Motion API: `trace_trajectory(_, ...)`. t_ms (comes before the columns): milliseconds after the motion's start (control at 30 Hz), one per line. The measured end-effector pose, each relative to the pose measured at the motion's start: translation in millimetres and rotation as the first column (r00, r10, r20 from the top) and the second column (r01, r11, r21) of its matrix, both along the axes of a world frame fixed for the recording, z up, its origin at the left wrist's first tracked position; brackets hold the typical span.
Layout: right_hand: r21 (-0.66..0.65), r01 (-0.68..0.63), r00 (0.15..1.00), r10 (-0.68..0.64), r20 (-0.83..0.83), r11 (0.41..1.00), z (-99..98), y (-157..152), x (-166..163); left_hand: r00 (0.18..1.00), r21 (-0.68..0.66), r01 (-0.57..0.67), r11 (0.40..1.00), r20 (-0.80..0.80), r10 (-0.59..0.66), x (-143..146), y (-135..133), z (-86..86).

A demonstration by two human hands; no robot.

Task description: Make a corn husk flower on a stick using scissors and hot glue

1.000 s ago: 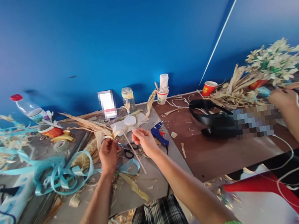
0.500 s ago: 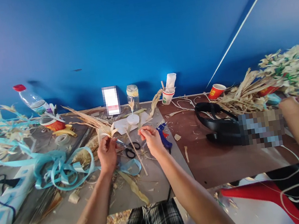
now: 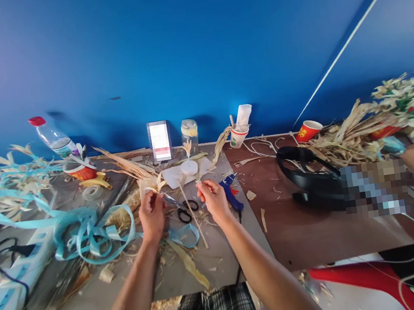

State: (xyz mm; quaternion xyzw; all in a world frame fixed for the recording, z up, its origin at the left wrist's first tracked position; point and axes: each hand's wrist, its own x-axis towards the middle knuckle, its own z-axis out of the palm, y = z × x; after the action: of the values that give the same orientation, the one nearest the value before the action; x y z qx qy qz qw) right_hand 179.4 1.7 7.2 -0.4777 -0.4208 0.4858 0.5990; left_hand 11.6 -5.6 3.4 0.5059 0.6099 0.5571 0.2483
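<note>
2 hands work above the tabletop (image 3: 222,256): left hand (image 3: 152,216) pinching a husk piece (image 3: 153,185), right hand (image 3: 214,200) at 3 o'clock pinching a thin strip (image 3: 197,182). Scissors (image 3: 184,211) lie between. Advise firm pinches, steady even tension.

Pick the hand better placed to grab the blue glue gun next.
Right, probably. The right hand sits just beside the blue glue gun, pinching only a thin strip. The left hand is farther off and holds the husk bundle.
</note>
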Motion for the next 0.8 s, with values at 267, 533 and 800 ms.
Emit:
trace_trajectory(267,0.058,0.083,0.976,-0.093,0.195,0.995,-5.8,-1,4,0.999,-0.007,0.002,1.000,0.045,-0.001,0,-1,3.5)
trace_trajectory(533,-0.002,-0.008,0.956,0.008,0.293,1.000,-3.0,0,6,0.991,-0.058,0.048,0.997,0.124,-0.041,0,0,2.8)
trace_trajectory(800,0.117,0.068,0.827,-0.122,0.548,0.991,2.3,17,4,0.962,-0.128,0.131,0.983,0.257,-0.095,2,2,-4.5)
